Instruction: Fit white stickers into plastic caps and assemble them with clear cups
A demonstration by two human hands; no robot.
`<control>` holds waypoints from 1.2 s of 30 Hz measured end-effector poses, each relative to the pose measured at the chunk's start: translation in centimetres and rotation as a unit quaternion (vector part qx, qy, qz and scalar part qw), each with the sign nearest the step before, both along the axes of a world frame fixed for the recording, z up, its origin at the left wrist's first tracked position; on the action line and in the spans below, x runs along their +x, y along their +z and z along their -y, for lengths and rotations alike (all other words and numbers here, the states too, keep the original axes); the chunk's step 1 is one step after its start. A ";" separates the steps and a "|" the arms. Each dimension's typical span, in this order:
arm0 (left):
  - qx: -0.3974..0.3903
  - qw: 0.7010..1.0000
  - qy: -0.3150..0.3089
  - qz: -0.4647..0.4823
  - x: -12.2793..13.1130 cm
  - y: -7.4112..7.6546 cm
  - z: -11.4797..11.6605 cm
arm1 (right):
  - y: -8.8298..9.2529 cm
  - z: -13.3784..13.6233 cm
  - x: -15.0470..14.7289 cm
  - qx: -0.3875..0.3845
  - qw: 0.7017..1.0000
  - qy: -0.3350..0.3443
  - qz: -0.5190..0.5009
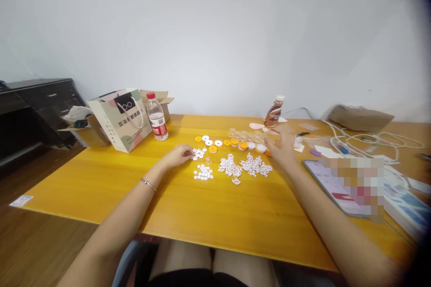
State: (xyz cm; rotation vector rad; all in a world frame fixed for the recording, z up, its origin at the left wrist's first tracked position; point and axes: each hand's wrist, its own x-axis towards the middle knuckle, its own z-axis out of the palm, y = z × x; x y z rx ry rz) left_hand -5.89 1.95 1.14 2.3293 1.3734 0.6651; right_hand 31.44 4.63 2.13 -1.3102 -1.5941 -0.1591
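Observation:
My left hand (178, 155) has its fingers curled together at the edge of a small pile of white plastic pieces (199, 153); whatever is between the fingertips is too small to make out. Just in front of that pile lie several round white caps (203, 172). My right hand (283, 147) is slightly blurred, its fingers apart, over the right end of a row of orange and white discs (243, 145). Clear plastic parts (247, 136) lie behind the row. Two heaps of white openwork pieces (256, 165) spread between my hands, with a single openwork piece (236, 181) nearer me.
A paper bag (117, 121), a water bottle (157, 119) and cardboard boxes stand at the left. A brown drink bottle (275, 111) is at the back. On the right are a phone (336, 188), white cables (350, 136) and a brown package (358, 118).

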 end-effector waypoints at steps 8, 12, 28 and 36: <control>0.028 0.995 -0.085 0.041 4.1 1.5 3.6 | -2.3 2.0 -3.1 -0.022 0.990 0.138 0.002; 0.011 0.980 -0.199 -0.016 7.6 1.5 5.8 | -2.7 2.2 -3.2 -0.040 0.987 0.156 0.006; 0.220 0.947 -0.028 -0.231 7.5 -0.1 -2.1 | -3.0 2.5 -3.4 -0.069 0.981 0.180 0.024; 0.255 0.945 -0.070 -0.192 7.1 1.8 0.7 | -2.6 3.0 -3.6 -0.080 0.980 0.184 0.021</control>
